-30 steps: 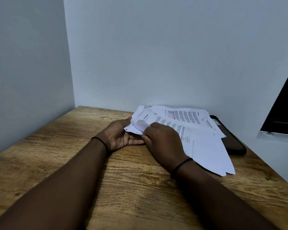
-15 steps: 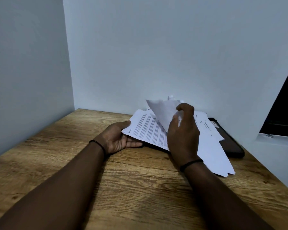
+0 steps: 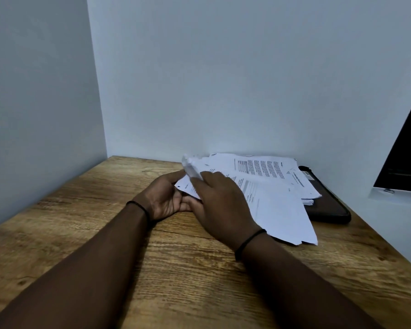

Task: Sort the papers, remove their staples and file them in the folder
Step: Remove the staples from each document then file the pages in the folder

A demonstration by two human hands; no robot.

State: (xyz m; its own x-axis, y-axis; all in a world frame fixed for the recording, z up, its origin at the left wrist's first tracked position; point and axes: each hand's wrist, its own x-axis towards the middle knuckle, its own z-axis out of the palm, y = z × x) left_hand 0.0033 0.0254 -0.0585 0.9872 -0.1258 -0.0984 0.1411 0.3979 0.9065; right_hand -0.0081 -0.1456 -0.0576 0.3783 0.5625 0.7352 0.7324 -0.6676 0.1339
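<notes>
A loose stack of white printed papers (image 3: 271, 193) lies on the wooden table, partly over a dark brown folder (image 3: 328, 207) at the right. My left hand (image 3: 163, 200) lies palm up under the stack's near-left corner and holds it from below. My right hand (image 3: 220, 205) lies over that same corner, and its fingers curl round a bent-up bundle of page corners (image 3: 191, 169). No staple can be made out.
The wooden table (image 3: 105, 210) sits in a corner between two pale walls. A dark panel (image 3: 406, 157) stands at the right edge. The table's right edge runs close to the folder.
My right hand had lifted a sheet up and to the right; it has come back down onto the stack's left corner, and the page corners are now bent up.
</notes>
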